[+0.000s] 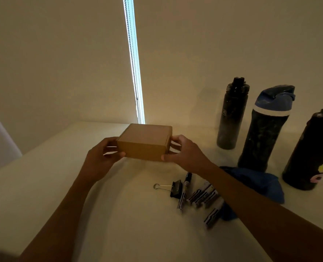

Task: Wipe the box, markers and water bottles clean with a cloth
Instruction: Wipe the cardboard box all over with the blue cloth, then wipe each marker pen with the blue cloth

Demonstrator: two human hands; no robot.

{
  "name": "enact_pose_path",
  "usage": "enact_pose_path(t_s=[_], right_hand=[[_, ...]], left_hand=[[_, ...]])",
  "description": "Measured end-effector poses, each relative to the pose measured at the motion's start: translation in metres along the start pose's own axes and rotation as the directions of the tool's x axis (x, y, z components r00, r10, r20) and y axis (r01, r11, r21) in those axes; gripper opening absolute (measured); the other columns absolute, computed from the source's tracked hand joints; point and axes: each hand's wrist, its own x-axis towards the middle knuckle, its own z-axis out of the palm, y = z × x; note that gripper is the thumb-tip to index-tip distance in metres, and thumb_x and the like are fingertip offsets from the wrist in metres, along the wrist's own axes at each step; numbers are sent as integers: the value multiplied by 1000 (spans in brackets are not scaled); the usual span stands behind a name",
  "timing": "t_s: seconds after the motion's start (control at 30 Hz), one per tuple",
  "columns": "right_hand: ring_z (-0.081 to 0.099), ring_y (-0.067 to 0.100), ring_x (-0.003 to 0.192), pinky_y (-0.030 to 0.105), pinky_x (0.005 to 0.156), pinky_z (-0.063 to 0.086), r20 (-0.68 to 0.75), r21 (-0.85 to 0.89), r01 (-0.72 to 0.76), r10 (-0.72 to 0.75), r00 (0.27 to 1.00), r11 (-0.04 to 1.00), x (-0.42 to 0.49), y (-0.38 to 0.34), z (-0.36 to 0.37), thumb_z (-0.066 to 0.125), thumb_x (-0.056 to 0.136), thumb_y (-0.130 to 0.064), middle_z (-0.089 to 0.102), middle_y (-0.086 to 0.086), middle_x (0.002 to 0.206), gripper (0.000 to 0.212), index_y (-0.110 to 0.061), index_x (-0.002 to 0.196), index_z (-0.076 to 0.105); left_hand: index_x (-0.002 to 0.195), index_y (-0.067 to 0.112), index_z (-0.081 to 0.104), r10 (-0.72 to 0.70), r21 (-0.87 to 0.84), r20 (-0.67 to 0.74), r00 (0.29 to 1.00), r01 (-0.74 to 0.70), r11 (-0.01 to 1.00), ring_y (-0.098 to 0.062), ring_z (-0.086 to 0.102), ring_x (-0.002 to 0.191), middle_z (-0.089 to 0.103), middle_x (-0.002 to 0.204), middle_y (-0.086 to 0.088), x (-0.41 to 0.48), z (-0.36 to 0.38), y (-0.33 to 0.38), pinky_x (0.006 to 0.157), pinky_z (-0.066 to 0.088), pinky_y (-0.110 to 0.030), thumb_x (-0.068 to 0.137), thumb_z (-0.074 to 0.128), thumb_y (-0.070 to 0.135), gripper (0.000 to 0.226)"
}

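Note:
A small closed brown cardboard box (144, 141) is held just above the white table (43, 186). My left hand (102, 157) grips its left end and my right hand (183, 154) grips its right end. Several markers (202, 197) lie side by side on the table under my right forearm. A blue cloth (259, 181) lies crumpled behind them, partly hidden by that arm. Three dark water bottles stand upright at the right: a slim black one (231, 114), one with a blue lid (264, 129), and one with coloured lettering (310, 152) cut by the frame edge.
A black binder clip (173, 188) with silver handles lies left of the markers. A closed blind with a bead chain (135, 72) hangs behind the table, a bright slit of light beside it. The table's left edge (5, 165) runs diagonally.

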Motion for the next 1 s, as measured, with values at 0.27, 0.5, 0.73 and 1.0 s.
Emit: enact_pose_path(t_s=[0.27, 0.5, 0.73, 1.0], right_hand=[[65, 12, 105, 18, 80, 51, -5, -168, -22, 21, 1000, 986, 18, -11, 46, 90, 67, -26, 65, -1, 128, 78, -12, 134, 53], [62, 4, 96, 4, 64, 43, -15, -152, -45, 43, 999, 987, 16, -9, 38, 89, 69, -25, 62, -4, 129, 83, -15, 140, 48], [63, -6, 95, 15, 80, 53, 35, -274, 20, -11, 999, 961, -19, -3, -11, 78, 83, -36, 66, -18, 116, 42, -30, 122, 63], [66, -5, 98, 19, 90, 55, 78, -323, 75, -53, 996, 943, -90, 13, -92, 70, 91, -30, 71, -21, 105, 19, -33, 110, 71]], left_hand=[[135, 19, 61, -22, 143, -39, 999, 27, 989, -6, 68, 99, 69, 115, 5, 0, -7, -27, 72, 45, 2, 86, 81, 6, 54], [139, 21, 55, -17, 155, -39, 999, 23, 988, -13, 70, 98, 69, 116, 1, 7, 2, -32, 89, 55, -24, 86, 81, 5, 61], [147, 28, 44, 199, 448, -129, 972, -122, 886, -19, 54, 130, 54, 144, 6, 3, 6, -13, 98, 53, -45, 89, 78, 28, 67], [122, 38, 60, 431, 108, 185, 883, -454, 884, -3, 63, 105, 62, 119, 20, -14, 65, 55, 89, 57, -28, 90, 80, 35, 38]])
